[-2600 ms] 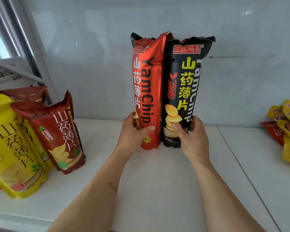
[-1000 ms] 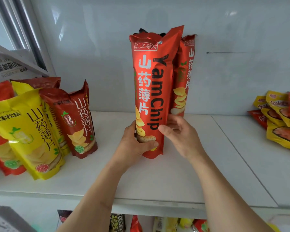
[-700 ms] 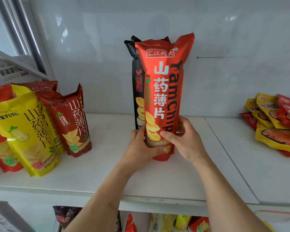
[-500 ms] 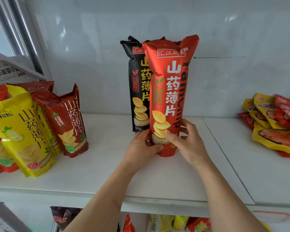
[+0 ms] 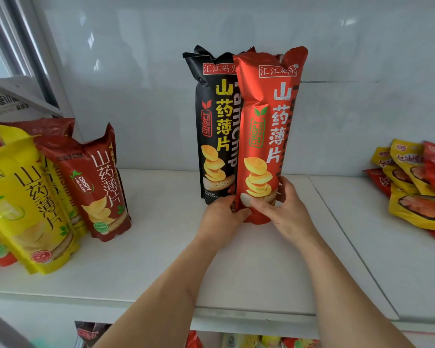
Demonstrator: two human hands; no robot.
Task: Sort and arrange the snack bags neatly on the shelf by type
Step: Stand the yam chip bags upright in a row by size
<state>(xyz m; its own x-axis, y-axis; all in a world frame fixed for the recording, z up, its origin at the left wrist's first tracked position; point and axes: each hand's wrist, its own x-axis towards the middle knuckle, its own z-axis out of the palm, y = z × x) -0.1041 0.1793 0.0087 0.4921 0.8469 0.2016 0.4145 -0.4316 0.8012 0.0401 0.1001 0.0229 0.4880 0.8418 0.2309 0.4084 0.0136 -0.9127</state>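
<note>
Two hands on the tall red bag (image 5: 266, 136): left hand (image 5: 222, 214) and right hand (image 5: 283, 209) both curl round its base, holding it upright on the shelf (image 5: 236, 272), touching the tall black bag (image 5: 215, 126) on its left. Another red pack seems hidden behind; can't confirm. Judging progress: midway. Yellow and dark-red pouches (image 5: 48, 192) at left are mixed, right-hand packets (image 5: 417, 184) piled loose.

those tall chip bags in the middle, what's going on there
A person is standing snack bags on a white shelf. Both hands, left hand and right hand, grip the base of a tall red yam chip bag, upright and in front of a tall black yam chip bag by the back wall.
</note>
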